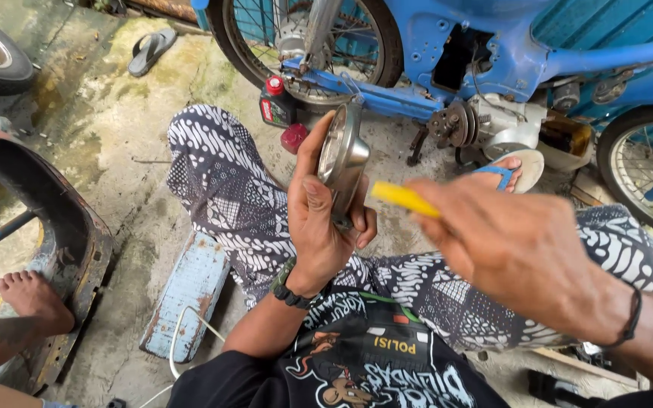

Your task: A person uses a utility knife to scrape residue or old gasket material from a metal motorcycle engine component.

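Your left hand (325, 227) is up in front of you, wrapped round a round metal housing (343, 155), thumb on the near face, fingers curled behind the rim. It is clamped firm on that housing, which stands on edge, its open face turned left and a little toward you, its rim running up and down.

Your right hand (519, 245) comes in from the right, closed on a yellow tool (404, 199). Only the yellow end shows past your fingers. The rest is buried in the grip, so you cannot tell what kind of tool it is. Its long axis lies nearly level, pointing left, and the tip sits just beside the housing's right edge, close to your left fingertips. Whether it touches the metal is hard to say, as the hand is blurred.

So the housing lies to the left of the tool tip, on the line the tool points along.

Beyond your hands, the blue motorbike (493, 45) stands on the concrete floor (115, 128), with an oil bottle (275, 102) by its wheel (307, 45). Another person's bare foot (32, 298) rests at the far left.
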